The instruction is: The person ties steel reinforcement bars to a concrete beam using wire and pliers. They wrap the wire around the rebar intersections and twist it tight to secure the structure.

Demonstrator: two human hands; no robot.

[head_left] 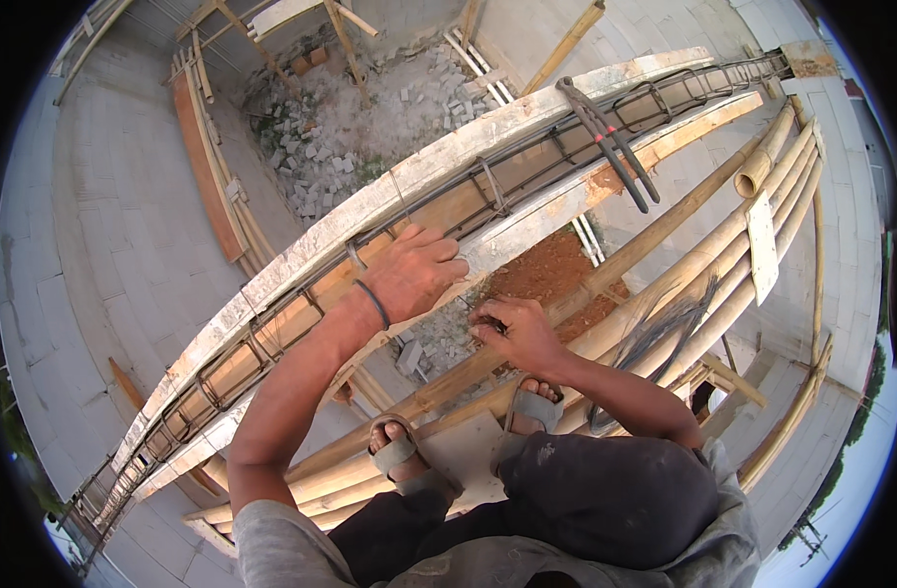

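Observation:
My left hand (pixel 419 273) is curled over the near formwork board (pixel 537 223), a dark band round its wrist. Whatever its closed fingers hold is hidden. Just to the right and nearer me, my right hand (pixel 523 335) pinches a thin dark tie wire (pixel 467 303) beside that board's outer face. Between the near board and the far formwork board (pixel 316 235) runs a steel rebar cage (pixel 495 186). Pincers (pixel 605 142) with dark handles and red marks lie across both boards, to the right of my hands.
I squat on bamboo poles (pixel 654 279) and a flat board (pixel 475 459), in sandals. A bundle of dark wire (pixel 669 328) rests on the poles at right. Far below lie rubble (pixel 316 147) and reddish soil (pixel 542 279). Grey block walls (pixel 105 225) surround the space.

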